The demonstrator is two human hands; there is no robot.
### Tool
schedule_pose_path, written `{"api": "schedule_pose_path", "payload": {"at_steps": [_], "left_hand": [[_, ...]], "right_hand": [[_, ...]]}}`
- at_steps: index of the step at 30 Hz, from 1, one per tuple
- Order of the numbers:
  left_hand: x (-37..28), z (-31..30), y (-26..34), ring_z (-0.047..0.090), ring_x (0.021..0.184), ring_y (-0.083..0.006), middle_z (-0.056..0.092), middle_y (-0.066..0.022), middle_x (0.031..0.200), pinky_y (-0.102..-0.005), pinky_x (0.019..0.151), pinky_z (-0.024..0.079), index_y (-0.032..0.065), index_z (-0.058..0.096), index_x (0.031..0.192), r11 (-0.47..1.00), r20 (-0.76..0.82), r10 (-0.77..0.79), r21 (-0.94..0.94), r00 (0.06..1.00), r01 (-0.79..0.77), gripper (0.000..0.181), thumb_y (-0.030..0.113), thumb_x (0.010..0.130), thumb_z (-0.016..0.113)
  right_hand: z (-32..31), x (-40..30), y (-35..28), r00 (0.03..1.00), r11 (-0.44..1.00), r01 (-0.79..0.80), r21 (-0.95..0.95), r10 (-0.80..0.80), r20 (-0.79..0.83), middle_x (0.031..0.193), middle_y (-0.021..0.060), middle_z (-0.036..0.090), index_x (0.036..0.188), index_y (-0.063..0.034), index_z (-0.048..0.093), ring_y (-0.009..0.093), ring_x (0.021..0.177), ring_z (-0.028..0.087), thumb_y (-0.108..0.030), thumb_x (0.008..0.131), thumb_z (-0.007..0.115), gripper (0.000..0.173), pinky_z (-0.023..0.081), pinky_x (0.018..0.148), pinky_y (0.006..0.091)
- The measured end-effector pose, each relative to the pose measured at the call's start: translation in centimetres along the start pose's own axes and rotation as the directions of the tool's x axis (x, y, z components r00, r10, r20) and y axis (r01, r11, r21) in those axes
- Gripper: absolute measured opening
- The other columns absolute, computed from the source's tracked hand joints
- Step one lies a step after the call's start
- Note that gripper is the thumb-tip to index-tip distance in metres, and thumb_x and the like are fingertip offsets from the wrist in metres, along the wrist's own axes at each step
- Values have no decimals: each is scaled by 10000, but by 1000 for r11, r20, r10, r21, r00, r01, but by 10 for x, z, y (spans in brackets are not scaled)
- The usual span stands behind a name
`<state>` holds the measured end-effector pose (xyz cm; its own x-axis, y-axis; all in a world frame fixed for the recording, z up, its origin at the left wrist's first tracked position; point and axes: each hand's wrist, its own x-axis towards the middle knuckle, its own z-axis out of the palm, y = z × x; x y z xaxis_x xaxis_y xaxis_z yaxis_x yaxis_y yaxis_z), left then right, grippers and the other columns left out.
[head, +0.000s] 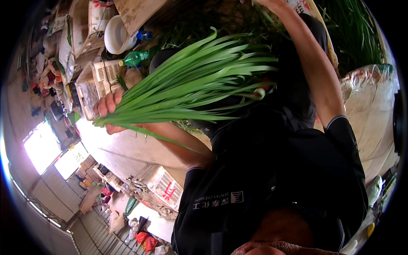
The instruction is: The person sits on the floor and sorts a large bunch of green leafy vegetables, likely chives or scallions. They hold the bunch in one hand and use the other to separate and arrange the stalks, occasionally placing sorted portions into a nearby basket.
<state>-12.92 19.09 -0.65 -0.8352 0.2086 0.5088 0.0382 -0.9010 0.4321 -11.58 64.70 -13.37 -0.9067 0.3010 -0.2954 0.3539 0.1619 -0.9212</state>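
My left hand is closed around the pale base of a bunch of Chinese chives. The long flat green leaves fan out to the right, over my dark-clothed lap. One leaf droops across my left forearm. My right arm reaches up to the top edge of the view, where only part of my right hand shows. Its fingers are mostly cut off, so whether it holds something cannot be seen. Just below and left of it, loose green leaves lie in shadow.
At the upper left are a green plastic bottle, a white bucket, a plastic crate and a wooden board. More long green leaves lie at the upper right, beside clear plastic film. A red-marked crate stands lower left.
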Motion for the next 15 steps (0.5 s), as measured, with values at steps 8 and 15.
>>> {"api": "schedule_pose_path", "payload": {"at_steps": [8,15], "left_hand": [[12,-30,61,636,895,-150,688,25,1031,-344,857,473,109,596,1201,991,88,103,-100,991,-94,452,167,773,731],[15,-40,58,637,880,-142,683,33,1006,-333,851,479,124,597,1176,997,181,70,-37,981,-65,428,185,772,726]], "right_hand": [[-5,-41,22,919,890,374,-260,-394,-28,1083,226,740,1275,32,648,330,1025,722,-365,927,728,533,563,864,412],[-7,-113,-32,975,972,198,127,-209,81,910,95,747,1174,33,704,137,816,700,-233,994,701,322,544,737,288]]}}
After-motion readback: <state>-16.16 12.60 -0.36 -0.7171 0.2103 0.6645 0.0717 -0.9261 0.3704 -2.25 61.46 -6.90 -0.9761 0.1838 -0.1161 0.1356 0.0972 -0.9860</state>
